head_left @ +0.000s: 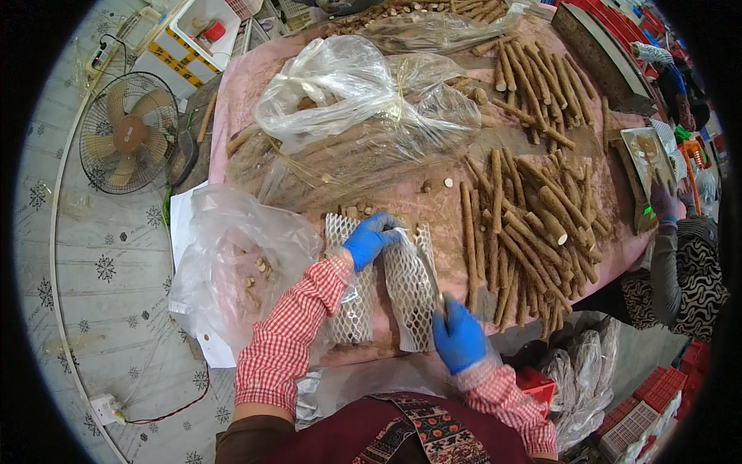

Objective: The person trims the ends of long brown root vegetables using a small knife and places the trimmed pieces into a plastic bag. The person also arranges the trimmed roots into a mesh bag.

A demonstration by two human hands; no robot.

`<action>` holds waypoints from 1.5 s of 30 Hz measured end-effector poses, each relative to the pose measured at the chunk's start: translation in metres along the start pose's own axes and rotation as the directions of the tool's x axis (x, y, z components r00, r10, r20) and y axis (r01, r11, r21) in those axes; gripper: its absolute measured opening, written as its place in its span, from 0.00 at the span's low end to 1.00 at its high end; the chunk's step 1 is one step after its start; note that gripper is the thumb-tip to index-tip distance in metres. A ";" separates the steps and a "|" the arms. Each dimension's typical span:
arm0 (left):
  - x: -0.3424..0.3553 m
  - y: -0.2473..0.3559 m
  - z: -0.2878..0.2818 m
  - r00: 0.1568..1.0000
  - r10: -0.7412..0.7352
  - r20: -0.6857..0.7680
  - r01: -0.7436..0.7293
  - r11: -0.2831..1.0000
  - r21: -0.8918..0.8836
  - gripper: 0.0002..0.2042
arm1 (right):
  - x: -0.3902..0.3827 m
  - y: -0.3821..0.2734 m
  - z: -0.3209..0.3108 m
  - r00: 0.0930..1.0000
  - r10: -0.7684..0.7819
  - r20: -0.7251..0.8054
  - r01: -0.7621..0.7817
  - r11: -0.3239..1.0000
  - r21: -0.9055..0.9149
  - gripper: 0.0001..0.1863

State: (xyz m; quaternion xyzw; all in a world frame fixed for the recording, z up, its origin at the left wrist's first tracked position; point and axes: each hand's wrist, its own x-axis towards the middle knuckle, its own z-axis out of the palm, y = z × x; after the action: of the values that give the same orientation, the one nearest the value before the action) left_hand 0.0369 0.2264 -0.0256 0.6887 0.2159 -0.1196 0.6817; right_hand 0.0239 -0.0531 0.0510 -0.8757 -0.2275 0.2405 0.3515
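My left hand (371,241), in a blue glove, pinches the far end of a white foam net sleeve (407,305) lying on the pink-covered table. In my blue-gloved right hand (460,336) is a knife (430,274); its blade runs away from me along the sleeve's right edge. What the sleeve contains, if anything, I cannot make out. A second white net sleeve (352,313) lies beside it, partly under my left wrist. Right of the knife is a large pile of long brown yams (533,240). Small cut yam ends (362,209) sit beyond my left hand.
A clear plastic bag (239,255) with scraps lies at left. Plastic-wrapped yams (348,155) and another yam pile (545,85) fill the far side. A fan (129,133) stands at left. At right, another person's gloved hand (663,199) is by a scale (641,158).
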 end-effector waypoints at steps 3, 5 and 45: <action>0.000 -0.005 0.006 0.998 0.024 -0.054 -0.038 0.960 -0.277 0.11 | -0.059 0.015 -0.003 0.994 0.053 0.091 -0.051 0.998 -0.029 0.22; 0.001 -0.014 0.000 0.992 0.115 -0.052 -0.125 0.956 -0.266 0.10 | -0.089 0.022 -0.010 0.989 0.067 0.132 -0.072 0.997 0.034 0.23; -0.088 0.012 0.040 0.921 0.030 0.389 -0.364 0.424 0.830 0.11 | -0.072 0.015 -0.021 0.999 0.021 0.044 -0.027 0.989 0.148 0.23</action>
State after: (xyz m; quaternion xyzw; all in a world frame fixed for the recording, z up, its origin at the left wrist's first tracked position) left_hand -0.0296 0.1747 0.0240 0.9341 -0.0742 -0.2408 0.2529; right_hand -0.0168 -0.1143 0.0727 -0.8445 -0.2058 0.2795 0.4078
